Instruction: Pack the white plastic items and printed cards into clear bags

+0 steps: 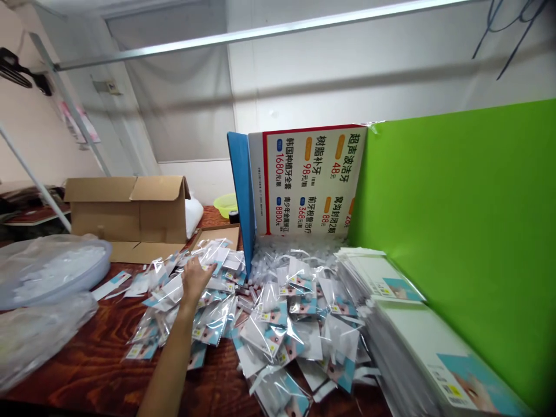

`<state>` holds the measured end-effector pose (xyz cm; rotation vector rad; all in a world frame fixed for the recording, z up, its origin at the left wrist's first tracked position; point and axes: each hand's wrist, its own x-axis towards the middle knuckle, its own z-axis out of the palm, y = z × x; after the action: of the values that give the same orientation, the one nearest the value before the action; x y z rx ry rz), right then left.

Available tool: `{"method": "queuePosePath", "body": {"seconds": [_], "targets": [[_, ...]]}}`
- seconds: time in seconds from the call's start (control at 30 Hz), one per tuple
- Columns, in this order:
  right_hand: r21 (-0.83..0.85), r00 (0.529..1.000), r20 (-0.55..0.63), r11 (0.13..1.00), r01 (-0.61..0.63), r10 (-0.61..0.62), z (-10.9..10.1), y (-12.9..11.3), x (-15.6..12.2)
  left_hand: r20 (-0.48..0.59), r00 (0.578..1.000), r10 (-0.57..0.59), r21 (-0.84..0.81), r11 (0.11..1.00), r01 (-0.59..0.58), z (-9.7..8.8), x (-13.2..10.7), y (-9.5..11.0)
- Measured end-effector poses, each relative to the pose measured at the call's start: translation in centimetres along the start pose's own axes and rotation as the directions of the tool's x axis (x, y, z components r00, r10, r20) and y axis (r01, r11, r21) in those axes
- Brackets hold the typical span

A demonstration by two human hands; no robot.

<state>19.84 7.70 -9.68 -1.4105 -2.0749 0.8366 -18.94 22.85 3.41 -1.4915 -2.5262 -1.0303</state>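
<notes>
Left hand [196, 281], forearm stretched forward, rests palm-down on the heap of clear packets [161, 298] just left of the blue divider [241, 197], fingers loosely extended; whether they grip a packet cannot be told.

An open cardboard box [130, 211] sits toward the table's [99, 353] far left corner, a yellow bowl [226, 204] to its right; a green panel [469, 231] (bright, upright) lines the right edge beside a price sign [310, 179].
</notes>
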Motion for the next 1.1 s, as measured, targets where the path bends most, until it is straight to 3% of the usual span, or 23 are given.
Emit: {"method": "queuePosePath", "body": {"seconds": [0.13,0.3,0.47,0.63,0.77,0.87,0.93,1.0,1.1], "targets": [[-0.003,0.998,-0.005,0.998,-0.055,0.055,1.2,0.0,1.2,0.082,0.996,0.023,0.111,0.993,-0.032,1.9,2.6,1.4],[0.041,0.962,0.074,0.963,-0.265,0.261,4.7,-0.3,-1.3,0.098,0.989,0.114,0.149,0.981,-0.128,2.4,1.8,1.8],[0.012,0.918,0.174,0.932,-0.363,0.356,6.3,0.9,-7.0,-0.032,0.985,0.172,0.131,0.977,-0.166,0.8,1.0,1.8],[0.099,0.931,0.257,0.951,-0.292,0.259,4.3,1.4,-8.4,-0.063,0.956,0.286,0.096,0.955,-0.279,-3.0,-0.7,1.6],[0.271,0.913,0.382,0.926,-0.262,0.146,1.2,-0.3,-8.6,-0.078,0.918,0.388,-0.083,0.915,-0.394,-5.8,-5.7,1.0],[0.479,0.904,0.422,0.829,-0.289,0.072,-1.6,-2.1,-8.3,0.061,0.87,0.489,-0.27,0.847,-0.458,-6.1,-12.2,0.7],[0.588,0.948,0.303,0.765,-0.263,0.092,-3.3,-2.8,-7.4,0.151,0.804,0.575,-0.364,0.789,-0.496,-5.2,-16.9,0.9],[0.633,0.983,0.065,0.754,-0.174,0.172,-4.8,-2.9,-6.1,0.208,0.746,0.633,-0.455,0.738,-0.499,-3.9,-20.9,1.2],[0.561,0.958,-0.221,0.827,-0.029,0.184,-6.6,-2.4,-4.4,0.255,0.697,0.67,-0.527,0.701,-0.481,-2.2,-24.8,1.8]]}}
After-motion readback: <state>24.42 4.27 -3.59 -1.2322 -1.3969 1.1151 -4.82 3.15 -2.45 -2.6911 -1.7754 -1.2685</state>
